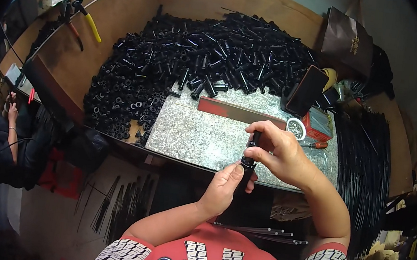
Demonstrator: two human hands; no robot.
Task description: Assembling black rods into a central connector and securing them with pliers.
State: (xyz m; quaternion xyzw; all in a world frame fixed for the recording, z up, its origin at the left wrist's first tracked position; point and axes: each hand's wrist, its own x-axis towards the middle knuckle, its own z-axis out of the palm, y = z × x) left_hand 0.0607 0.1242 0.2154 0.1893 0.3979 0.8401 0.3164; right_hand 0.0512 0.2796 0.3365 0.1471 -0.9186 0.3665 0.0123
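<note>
Above the front edge of the stone worktop point(188, 133), I hold a black tubular part point(247, 162) nearly upright in both hands. My left hand point(222, 186) is closed round its lower end, the thumb pressed on the near side. Higher up, my right hand point(283, 154) pinches the upper section between thumb and fingers. Part of the tube is hidden behind my fingers. A flat metal bar point(236, 111) with red paint lies just beyond my hands. A small white cup of tiny pieces point(296, 129) stands beside my right hand.
A large heap of black tubes point(227, 50) fills the back, with black rings point(114, 107) at left. A phone point(306, 91), a red box point(317, 125) and a screwdriver point(314, 145) are at right, near long black rods point(364, 172). Another person point(1, 144) sits at far left.
</note>
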